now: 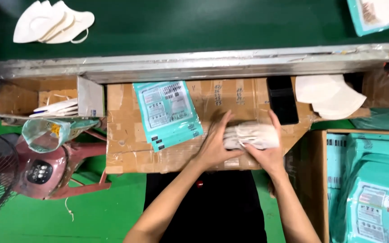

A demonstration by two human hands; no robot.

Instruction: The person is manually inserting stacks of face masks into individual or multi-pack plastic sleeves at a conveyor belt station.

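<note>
Both hands clamp one stack of white masks (254, 136) between them, on the cardboard board (127, 148). Left hand (216, 145) presses the stack's left end, fingers spread over the top. Right hand (266, 150) cups the right end, thumb on top, fingers curled round the near edge. Stack sits right of centre on the board, just right of the teal pouch (168, 112), just below the black phone (282, 100). Masks look light, soft, springy; loose layers likely to fan out or slide, so squeeze from both ends, not the top layer alone. More white masks (329, 95) at the board's far right corner; another pile (52, 22) on the dark belt (203, 22) beyond.
</note>
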